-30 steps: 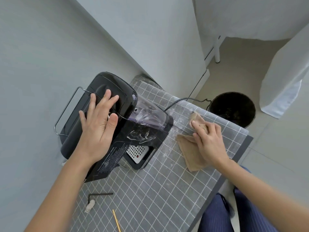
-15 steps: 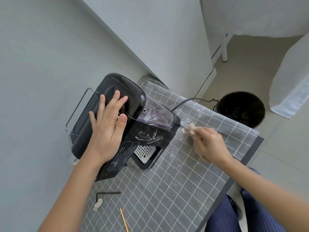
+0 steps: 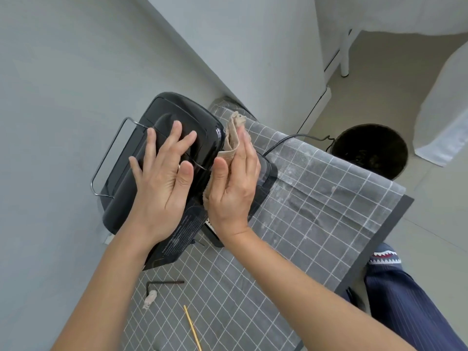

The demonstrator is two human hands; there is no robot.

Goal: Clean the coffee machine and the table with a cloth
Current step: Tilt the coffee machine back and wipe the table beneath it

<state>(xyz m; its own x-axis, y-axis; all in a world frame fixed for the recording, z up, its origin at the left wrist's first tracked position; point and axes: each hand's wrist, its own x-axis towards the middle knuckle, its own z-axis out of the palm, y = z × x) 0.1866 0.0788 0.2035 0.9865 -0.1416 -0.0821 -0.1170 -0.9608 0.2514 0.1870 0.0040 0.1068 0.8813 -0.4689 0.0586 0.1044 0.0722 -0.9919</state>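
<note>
Pressing the crumpled beige cloth (image 3: 234, 138) flat against the right side of the glossy black coffee machine (image 3: 177, 117), the right hand (image 3: 233, 183) is wiping with fingers straight and close together, while the left hand (image 3: 162, 183) is lying splayed and empty on the lid. Beyond the fingertips, the grey checked tablecloth (image 3: 329, 211) is looking dusty, so much remains. A second ago the cloth was rubbing that table; now it is working the machine.
</note>
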